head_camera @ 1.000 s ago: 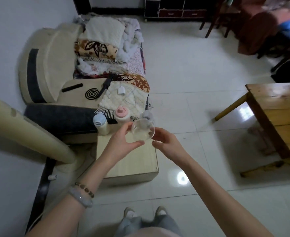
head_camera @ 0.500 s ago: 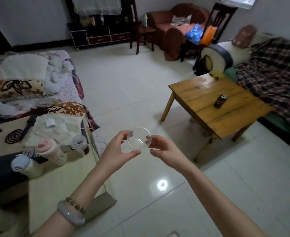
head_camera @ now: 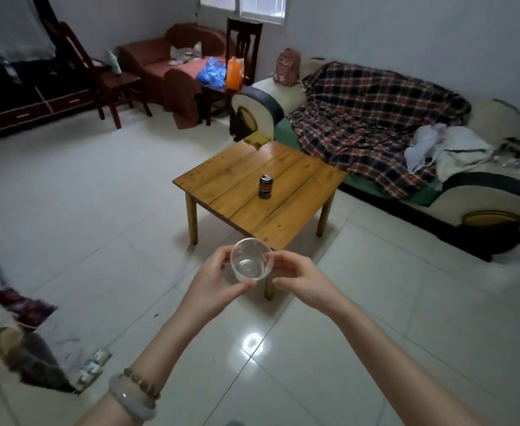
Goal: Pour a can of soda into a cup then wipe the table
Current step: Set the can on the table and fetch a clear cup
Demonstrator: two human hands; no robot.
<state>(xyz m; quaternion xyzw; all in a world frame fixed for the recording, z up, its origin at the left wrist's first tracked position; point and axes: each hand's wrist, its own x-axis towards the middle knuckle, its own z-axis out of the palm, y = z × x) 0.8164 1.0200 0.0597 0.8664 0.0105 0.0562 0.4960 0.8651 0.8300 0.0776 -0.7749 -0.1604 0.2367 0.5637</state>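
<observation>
We are holding the clear cup (head_camera: pixel 251 262) in the air above the floor, with its axis near upright and its mouth tipping toward us. Our left hand (head_camera: pixel 212 281) is curling round its left wall and our right hand (head_camera: pixel 298 276) is pinching its right side. The soda can (head_camera: pixel 265 186) is standing upright on the wooden table (head_camera: pixel 231 176), well beyond the cup.

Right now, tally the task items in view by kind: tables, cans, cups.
wooden table: 1
soda can: 1, upright on it
clear cup: 1, held by left hand and right hand
Total: 3
</observation>
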